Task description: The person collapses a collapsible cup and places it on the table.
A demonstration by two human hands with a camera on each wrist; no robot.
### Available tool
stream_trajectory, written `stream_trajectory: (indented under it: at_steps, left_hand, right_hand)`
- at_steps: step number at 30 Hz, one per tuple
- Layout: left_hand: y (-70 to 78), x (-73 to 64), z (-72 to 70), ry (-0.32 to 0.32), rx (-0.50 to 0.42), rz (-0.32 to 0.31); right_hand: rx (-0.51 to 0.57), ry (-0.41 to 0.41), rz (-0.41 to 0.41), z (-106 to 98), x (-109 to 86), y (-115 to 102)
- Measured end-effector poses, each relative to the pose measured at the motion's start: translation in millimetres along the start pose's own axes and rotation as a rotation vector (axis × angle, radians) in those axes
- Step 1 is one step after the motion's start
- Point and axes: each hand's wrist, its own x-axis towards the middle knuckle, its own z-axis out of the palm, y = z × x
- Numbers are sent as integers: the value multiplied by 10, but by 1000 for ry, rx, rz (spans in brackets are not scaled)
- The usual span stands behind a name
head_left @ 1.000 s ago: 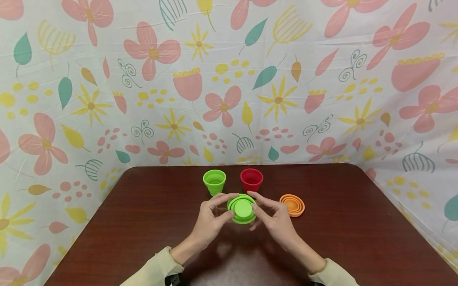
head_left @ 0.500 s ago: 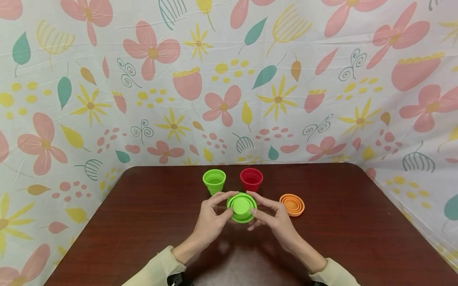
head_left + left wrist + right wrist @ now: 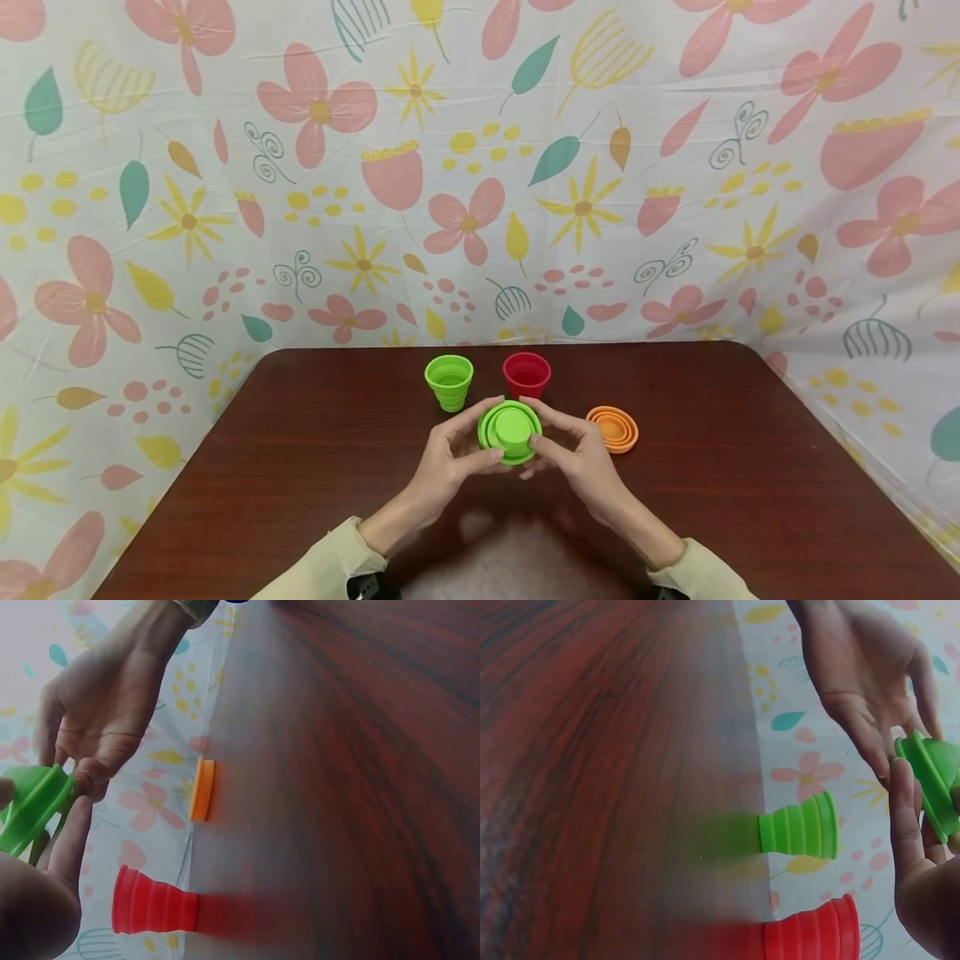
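Note:
Between both hands a green collapsible cup (image 3: 513,429) is held up over the table, its round base facing the head camera and its rings partly folded. My left hand (image 3: 444,462) grips its left side, fingers at the rim and thumb near the lower edge. On the other side my right hand (image 3: 577,454) holds the rim with its fingers, the thumb against the raised base. In the left wrist view the green cup (image 3: 34,806) appears side-on with its base bulging out from the rim. The right wrist view shows the same cup (image 3: 934,780) gripped from both sides.
Behind the hands stand an extended green cup (image 3: 450,382) and an extended red cup (image 3: 527,375) near the table's back. A flattened orange cup (image 3: 612,429) lies right of them, close to my right hand. The dark wooden table (image 3: 322,467) ends at a flowered cloth (image 3: 480,167).
The held green cup has risen slightly, and its base sticks out further from the rings. My left thumb has slid to the cup's lower edge. The cups on the table stay put.

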Motion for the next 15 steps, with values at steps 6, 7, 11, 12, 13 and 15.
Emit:
stream_trajectory:
  at_steps: [6,7,11,12,13,15]
  left_hand:
    - [-2,-11,-28,-33,-61,-18]
    - [0,-10,-32,-32,-62,-18]
    - [10,-6,-35,-29,-61,-11]
    - [11,-4,-33,-27,-58,-8]
    - [15,-5,-30,-23,-54,-5]
    - [16,-5,-23,-17,-47,3]
  right_hand:
    - [32,-53,-5,-21,-7,-8]
    - [40,-67,-8,-26,-9,-7]
    - [54,-110,-18,-47,-13,4]
    - [55,-118,-22,-50,-14,9]
    - [55,-123,-24,-53,-14,14]
    - [53,-129,-30,-56,-15,24]
